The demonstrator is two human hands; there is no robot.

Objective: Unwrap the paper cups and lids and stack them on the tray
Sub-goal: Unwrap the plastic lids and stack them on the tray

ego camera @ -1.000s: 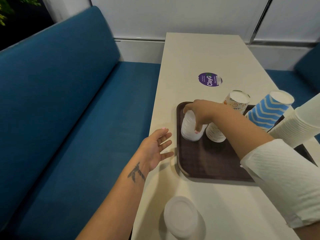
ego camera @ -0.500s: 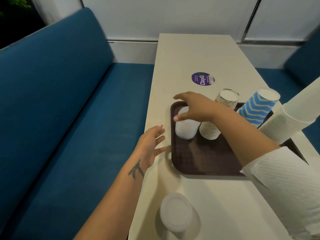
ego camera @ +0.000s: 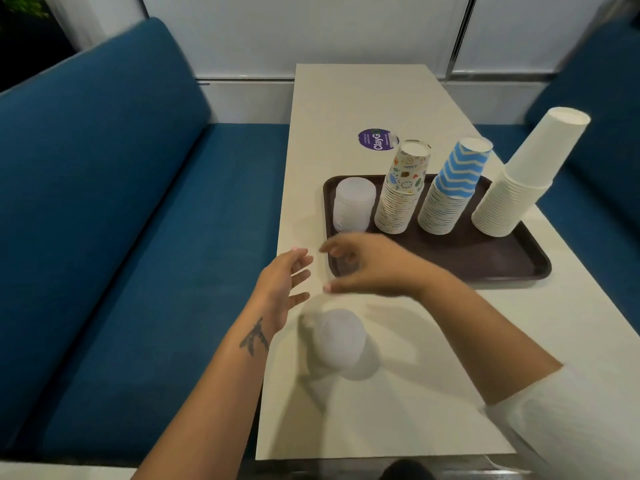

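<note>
**Q:** What does the panel show of your hands?

**A:** My left hand [ego camera: 282, 284] hovers at the table [ego camera: 349, 98] edge, fingers straight and spread, holding nothing; my right hand [ego camera: 363, 266] hangs over the near left corner of the tray [ego camera: 519, 268], fingers loosely curved, thumb apart, nothing held; it is motion-blurred, so finer detail I cannot tell.

**Q:** And the task's things?

**A:** On the tray stand a stack of lids [ego camera: 354, 204] at far left; beside it the doodle-print cups [ego camera: 403, 188], the blue zigzag cups [ego camera: 453, 188] and the plain white cups [ego camera: 519, 181], all upside down, apart from one another. A second lid stack [ego camera: 341, 342] stands on the table near me, off the tray, just below both hands; whether wrap is on it I cannot tell through the blur.

**Q:** How is the step best done?

**A:** As I judge it, that near stack goes next; I would cup it low with both hands, fingers round the base, so the lids do not shear; lift it upright; set it on bare tray near the first lid stack without nudging the cups.
</note>
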